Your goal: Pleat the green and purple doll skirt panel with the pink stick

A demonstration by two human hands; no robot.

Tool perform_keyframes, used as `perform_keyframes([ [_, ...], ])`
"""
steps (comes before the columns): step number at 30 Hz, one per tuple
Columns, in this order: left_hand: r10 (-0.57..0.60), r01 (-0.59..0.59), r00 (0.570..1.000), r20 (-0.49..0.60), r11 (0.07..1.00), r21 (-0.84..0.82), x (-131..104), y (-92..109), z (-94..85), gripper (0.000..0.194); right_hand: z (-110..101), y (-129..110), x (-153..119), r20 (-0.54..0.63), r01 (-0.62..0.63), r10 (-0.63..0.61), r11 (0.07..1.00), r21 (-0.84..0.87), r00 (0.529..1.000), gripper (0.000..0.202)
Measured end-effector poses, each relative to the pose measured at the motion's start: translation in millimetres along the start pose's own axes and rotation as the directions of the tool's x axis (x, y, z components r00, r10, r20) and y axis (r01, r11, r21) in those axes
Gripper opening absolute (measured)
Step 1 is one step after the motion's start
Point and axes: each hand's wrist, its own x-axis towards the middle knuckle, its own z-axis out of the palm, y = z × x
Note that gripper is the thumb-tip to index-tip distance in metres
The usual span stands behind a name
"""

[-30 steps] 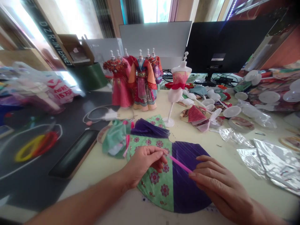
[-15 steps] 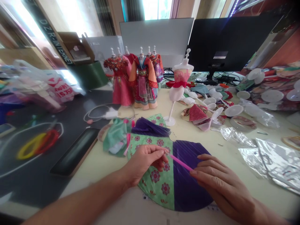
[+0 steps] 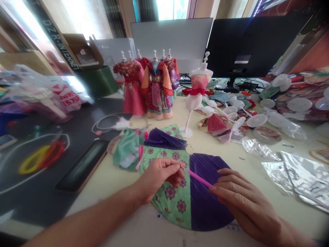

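Observation:
My right hand (image 3: 246, 195) holds a thin pink pen-like stick (image 3: 199, 178) between thumb and fingers, its pale tip pointing left. The fingertips of my left hand (image 3: 163, 175) are pinched together just beside that tip; what they grip, if anything, is too small to make out. Beneath both hands lies a rounded fabric piece (image 3: 180, 219), half green with flowers and half dark purple. A pleated purple strip (image 3: 164, 139) rests across its upper edge. Left of it sits a crumpled light-green doll garment (image 3: 128, 151) with pink trim.
Beyond the fabric stand a white doll mannequin (image 3: 196, 99) and several dressed ones (image 3: 156, 89). A black phone (image 3: 83, 164) and yellow-and-red-handled scissors (image 3: 42, 157) lie left. Fabric scraps (image 3: 218, 127), tape (image 3: 266, 134) and clear packets (image 3: 305, 178) are on the right; monitors (image 3: 236, 48) stand behind.
My right hand and the pink stick have shifted very slightly right, leaving a little more of the pale tip beside my left fingertips. My left hand and the fabric stay in place.

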Motion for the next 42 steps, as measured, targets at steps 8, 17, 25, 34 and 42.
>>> perform_keyframes([
  [8,0.006,-0.006,1.000,0.003,1.000,0.003,0.4,-0.8,-0.9,0.024,-0.8,-0.3,0.3,-0.020,-0.014,0.013,1.000,-0.018,1.000,0.034],
  [17,0.011,-0.012,1.000,0.008,1.000,0.022,1.3,-0.4,-0.2,0.022,-0.1,0.8,-1.8,-0.009,-0.010,0.010,1.000,-0.005,1.000,0.037],
  [25,0.020,-0.021,1.000,0.022,0.999,0.045,0.2,-0.9,0.3,0.020,-0.9,0.0,-0.9,-0.022,-0.020,0.020,1.000,0.004,1.000,0.039],
  [34,0.010,-0.011,1.000,0.021,0.999,0.047,1.2,-0.4,-0.3,0.021,-0.4,0.1,-1.7,-0.033,0.000,0.000,1.000,-0.004,0.999,0.036],
  [42,0.015,-0.016,1.000,0.022,0.999,0.051,0.8,0.5,0.4,0.022,-1.3,-0.1,-0.2,0.009,0.014,-0.014,1.000,0.018,1.000,0.033],
])
